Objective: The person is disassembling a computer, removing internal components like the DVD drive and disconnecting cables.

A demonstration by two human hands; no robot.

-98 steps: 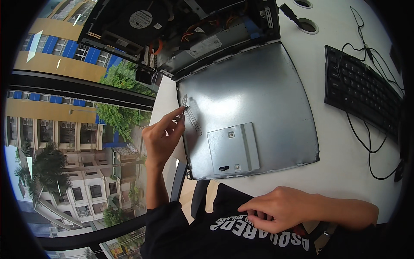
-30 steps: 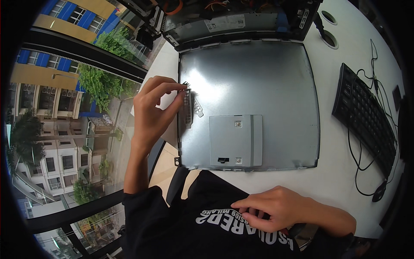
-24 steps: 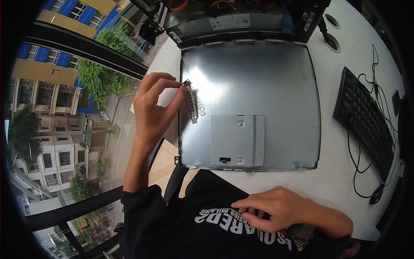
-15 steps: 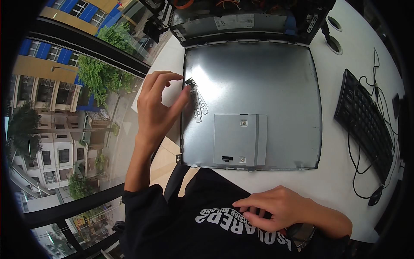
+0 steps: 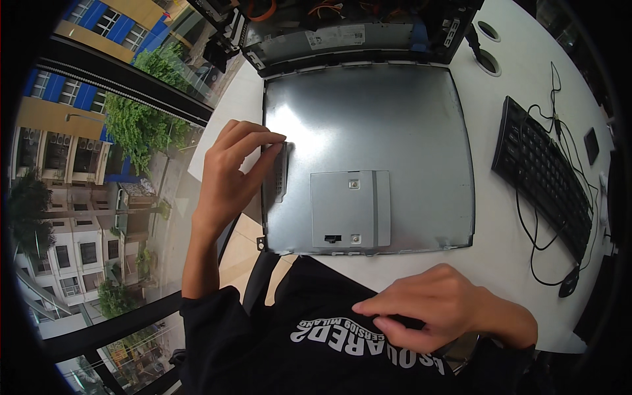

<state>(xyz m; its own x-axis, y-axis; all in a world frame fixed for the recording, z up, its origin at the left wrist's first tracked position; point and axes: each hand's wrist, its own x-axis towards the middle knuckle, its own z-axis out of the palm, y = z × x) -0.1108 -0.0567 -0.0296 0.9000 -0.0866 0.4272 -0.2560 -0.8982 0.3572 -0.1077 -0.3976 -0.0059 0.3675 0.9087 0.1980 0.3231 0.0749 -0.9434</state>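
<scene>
Along the left edge of the big metal panel (image 5: 421, 118), the left hand (image 5: 232, 163) has its grip pinched on the top end of a thin metal strip (image 5: 281, 179) full of holes. Guessing the end hold is because it's so skinny, and it leaves most of the strip uncovered. Can't tell if it's lifted or touching the panel. The right hand (image 5: 434, 309) just hangs over the lap, thumb and finger apart, nothing visible in that grip, probably since one hand is plenty. Panel lies flat on the table (image 5: 487, 227) in front of the open computer case (image 5: 359, 41), likely as a handy work surface. Keyboard (image 5: 543, 174) sits off right, seemingly out of the way.
</scene>
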